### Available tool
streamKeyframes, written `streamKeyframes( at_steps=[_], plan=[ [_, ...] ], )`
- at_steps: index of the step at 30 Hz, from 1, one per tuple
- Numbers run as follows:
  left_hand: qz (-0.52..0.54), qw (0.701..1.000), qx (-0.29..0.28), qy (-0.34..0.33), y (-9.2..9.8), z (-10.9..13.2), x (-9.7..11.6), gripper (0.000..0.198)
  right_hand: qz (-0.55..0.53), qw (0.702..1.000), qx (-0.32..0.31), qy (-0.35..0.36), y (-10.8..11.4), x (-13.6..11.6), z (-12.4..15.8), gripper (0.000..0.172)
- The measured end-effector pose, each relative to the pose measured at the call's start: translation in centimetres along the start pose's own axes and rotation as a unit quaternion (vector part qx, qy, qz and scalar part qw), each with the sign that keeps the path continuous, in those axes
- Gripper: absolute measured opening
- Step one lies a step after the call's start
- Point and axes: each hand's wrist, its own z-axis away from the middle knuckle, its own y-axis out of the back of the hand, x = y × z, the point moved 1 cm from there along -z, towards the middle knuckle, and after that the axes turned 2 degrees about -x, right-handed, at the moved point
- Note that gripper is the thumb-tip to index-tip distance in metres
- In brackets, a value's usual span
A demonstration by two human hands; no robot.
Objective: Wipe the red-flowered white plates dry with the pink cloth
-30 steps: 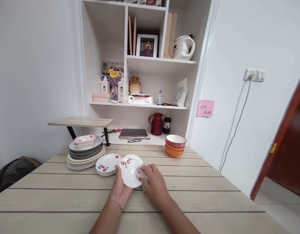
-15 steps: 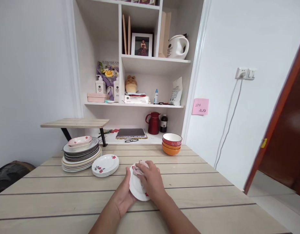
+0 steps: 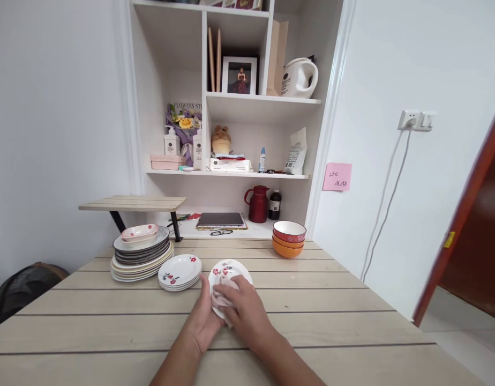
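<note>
A white plate [image 3: 236,268] with red flowers is held above the table, its face tilted toward me. My left hand [image 3: 203,321] grips its left and lower edge, thumb along the rim and the other fingers hidden beneath. In my right hand [image 3: 245,311] is a crumpled pale pink cloth [image 3: 223,294], pressed on the plate's face. To the left lies a small stack of matching flowered plates [image 3: 181,269]. Beyond it rises a taller stack of plates [image 3: 141,257], topped by an oval dish [image 3: 140,232] with pink dots.
Red and orange bowls [image 3: 288,239] are stacked at the table's back right. A small raised stand [image 3: 133,203] is at the back left. Behind the table, a shelf unit holds a closed laptop [image 3: 220,219], glasses [image 3: 221,232], a red jug [image 3: 257,205] and a dark bottle [image 3: 275,205].
My right hand has moved the cloth from the plate's upper part down to its lower left. The flowers at the top now show. The whole view has shifted slightly.
</note>
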Motion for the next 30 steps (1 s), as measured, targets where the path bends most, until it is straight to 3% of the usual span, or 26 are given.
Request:
streamKeyframes(
  at_steps=[3, 6, 10, 14, 17, 21, 24, 27, 30],
  plan=[
    [-0.023, 0.997, -0.008, 0.072, -0.5, 0.1, -0.8, 0.061, 0.04, 0.998, 0.036, -0.022, 0.4, 0.7, -0.6, 0.055],
    [-0.027, 0.996, -0.006, 0.081, -0.9, 0.2, -1.2, 0.061, 0.081, 0.99, 0.073, -0.091, 1.0, 2.0, -1.0, 0.048],
    [-0.016, 1.0, -0.003, 0.023, -0.9, 0.1, -0.9, 0.063, 0.11, 0.984, 0.07, -0.124, 1.3, 2.8, -0.8, 0.043],
    [0.026, 0.997, -0.026, -0.065, 0.0, -0.2, 0.2, 0.064, 0.076, 0.993, 0.02, -0.091, 0.6, 2.0, -0.2, 0.039],
    [0.039, 0.995, -0.027, -0.089, 0.6, -0.3, 0.8, 0.065, 0.038, 0.998, -0.005, -0.055, 0.0, 1.0, 0.1, 0.038],
    [0.002, 1.0, -0.004, 0.007, 0.2, -0.1, 0.0, 0.066, 0.042, 0.999, 0.008, 0.002, -0.3, 0.5, -0.2, 0.046],
    [-0.014, 0.996, -0.007, 0.09, -0.5, 0.1, -0.9, 0.065, 0.068, 0.997, 0.04, -0.018, 0.0, 1.1, -0.8, 0.049],
    [-0.016, 0.996, -0.019, 0.086, -0.7, 0.0, -1.1, 0.062, 0.098, 0.989, 0.065, -0.09, 0.6, 2.3, -1.2, 0.045],
    [-0.008, 0.999, -0.025, 0.041, -0.4, -0.3, -0.8, 0.06, 0.115, 0.983, 0.061, -0.125, 1.0, 2.7, -1.1, 0.042]
  ],
)
